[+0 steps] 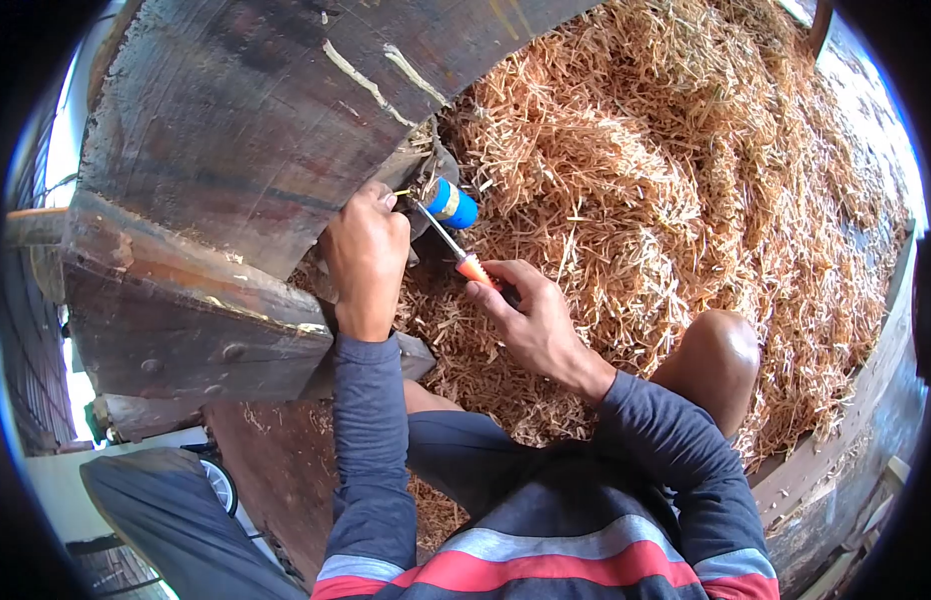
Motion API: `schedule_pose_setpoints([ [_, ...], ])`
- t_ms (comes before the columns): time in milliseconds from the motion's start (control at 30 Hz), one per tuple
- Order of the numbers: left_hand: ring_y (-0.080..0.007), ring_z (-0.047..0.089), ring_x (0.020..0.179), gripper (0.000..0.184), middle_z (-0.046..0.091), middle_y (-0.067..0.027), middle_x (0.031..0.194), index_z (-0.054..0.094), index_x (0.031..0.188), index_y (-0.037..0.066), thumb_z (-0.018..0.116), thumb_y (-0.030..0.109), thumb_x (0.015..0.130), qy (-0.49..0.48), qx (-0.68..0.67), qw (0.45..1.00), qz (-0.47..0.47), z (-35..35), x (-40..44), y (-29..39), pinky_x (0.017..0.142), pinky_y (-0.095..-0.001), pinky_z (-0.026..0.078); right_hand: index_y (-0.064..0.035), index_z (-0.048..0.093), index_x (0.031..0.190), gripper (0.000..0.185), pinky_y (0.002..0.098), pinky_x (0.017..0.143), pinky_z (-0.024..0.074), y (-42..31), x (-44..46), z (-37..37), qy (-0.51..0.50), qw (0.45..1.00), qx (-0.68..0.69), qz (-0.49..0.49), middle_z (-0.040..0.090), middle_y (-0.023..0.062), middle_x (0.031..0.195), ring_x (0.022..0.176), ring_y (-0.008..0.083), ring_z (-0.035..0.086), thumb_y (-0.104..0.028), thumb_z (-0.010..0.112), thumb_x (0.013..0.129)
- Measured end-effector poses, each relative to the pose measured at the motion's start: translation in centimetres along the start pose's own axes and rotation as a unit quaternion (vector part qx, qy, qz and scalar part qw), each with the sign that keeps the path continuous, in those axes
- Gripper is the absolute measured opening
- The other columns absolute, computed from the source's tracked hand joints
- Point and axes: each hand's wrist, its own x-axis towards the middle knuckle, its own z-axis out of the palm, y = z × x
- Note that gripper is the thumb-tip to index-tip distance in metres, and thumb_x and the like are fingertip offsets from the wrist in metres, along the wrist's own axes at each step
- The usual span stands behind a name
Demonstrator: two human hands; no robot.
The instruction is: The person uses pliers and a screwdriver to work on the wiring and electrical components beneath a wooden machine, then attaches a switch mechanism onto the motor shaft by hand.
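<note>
My right hand (pixel 534 318) is wrapped around the orange-and-black handle of a screwdriver (pixel 474 268). Its metal shaft points up and left, toward a small fitting beside a blue cylinder (pixel 452 204) with a tan band. Close to the screwdriver's tip, my left hand (pixel 368 250) is closed in a pinch, knuckles up. A thin yellowish strand shows at its thumb, but what the fingers hold is hidden. The fitting sits under the edge of a large dark wooden hull-like piece (pixel 226 130), and its details are too small to tell.
Wood shavings (pixel 626 190) are heaped to the right and under my legs. A heavy bolted timber (pixel 196 330) juts in from the left below the wooden piece. My bent knee (pixel 721 355) is at right. Dark draped cloth (pixel 176 520) and part of a wheel (pixel 219 487) lie lower left.
</note>
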Motion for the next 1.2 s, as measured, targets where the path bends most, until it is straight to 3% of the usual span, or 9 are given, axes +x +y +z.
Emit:
schedule_pose_setpoints([
  [333,-0.0394,0.072,0.090,0.017,0.074,-0.0224,0.093,0.076,0.098,0.002,0.064,0.010,0.088,0.001,0.002,1.000,0.007,0.1,0.1,-0.3,0.079,-0.0448,0.055,0.0060,0.067,0.120,0.046,0.0432,0.082,0.0543,-1.1,0.1,0.2,0.000,0.999,0.014,0.032,0.070,0.0255,0.108,0.095,0.0347,0.069,-0.033,0.070,0.096],
  [567,-0.0394,0.072,0.091,0.017,0.074,-0.0222,0.093,0.076,0.098,0.003,0.065,0.011,0.089,0.004,-0.006,1.000,0.007,0.1,0.0,-0.3,0.079,-0.0450,0.055,0.0069,0.066,0.120,0.047,0.0441,0.084,0.0538,-1.1,0.4,0.5,-0.005,0.999,0.012,0.043,0.070,0.0262,0.107,0.095,0.0357,0.070,-0.034,0.069,0.096],
  [633,-0.0395,0.072,0.091,0.017,0.074,-0.0221,0.093,0.076,0.097,0.003,0.065,0.012,0.089,0.003,-0.002,1.000,0.002,-0.1,-0.1,0.0,0.079,-0.0451,0.055,0.0069,0.065,0.122,0.046,0.0303,0.064,0.0472,-0.9,0.4,0.6,0.000,1.000,0.012,0.027,0.065,0.0065,0.084,0.074,0.0117,0.056,-0.033,0.069,0.099],
  [867,-0.0400,0.072,0.090,0.017,0.074,-0.0217,0.093,0.077,0.097,0.004,0.065,0.012,0.089,0.011,0.002,1.000,-0.003,0.4,0.0,-0.5,0.079,-0.0454,0.054,0.0069,0.065,0.122,0.045,0.0299,0.065,0.0475,-1.3,0.5,0.6,-0.001,0.999,0.004,0.033,0.066,0.0070,0.085,0.075,0.0114,0.057,-0.032,0.069,0.099],
  [933,-0.0400,0.072,0.090,0.017,0.074,-0.0217,0.093,0.077,0.097,0.004,0.065,0.013,0.089,0.009,0.001,1.000,-0.005,0.3,0.0,-0.4,0.078,-0.0456,0.054,0.0062,0.066,0.121,0.046,0.0433,0.084,0.0534,-1.3,0.6,0.6,-0.011,0.998,0.032,0.056,0.069,0.0268,0.107,0.096,0.0348,0.069,-0.033,0.068,0.096],
  [1067,-0.0400,0.072,0.090,0.017,0.074,-0.0217,0.093,0.076,0.097,0.004,0.064,0.012,0.088,0.005,-0.007,1.000,0.006,0.1,-0.1,-0.3,0.078,-0.0457,0.055,0.0064,0.067,0.119,0.044,0.0433,0.084,0.0536,-2.4,0.9,0.3,-0.023,0.995,0.034,0.086,0.070,0.0262,0.106,0.096,0.0340,0.069,-0.031,0.068,0.097],
  [1167,-0.0449,0.069,0.087,0.019,0.071,-0.0249,0.089,0.074,0.095,0.005,0.058,0.011,0.087,0.012,-0.024,1.000,0.015,0.5,-0.1,-0.8,0.076,-0.0529,0.052,0.0104,0.062,0.119,0.044,0.0442,0.083,0.0532,-3.8,1.0,-0.1,-0.026,0.997,-0.004,0.070,0.066,0.0296,0.108,0.098,0.0361,0.067,-0.025,0.070,0.094],
  [1200,-0.0449,0.069,0.087,0.019,0.071,-0.0249,0.089,0.074,0.095,0.005,0.058,0.011,0.087,0.014,-0.026,0.999,0.014,0.5,-0.1,-0.8,0.076,-0.0529,0.052,0.0116,0.056,0.118,0.042,0.0461,0.083,0.0528,-4.3,1.0,0.0,-0.002,0.999,-0.029,0.024,0.061,0.0320,0.108,0.096,0.0396,0.065,-0.017,0.069,0.091],
])
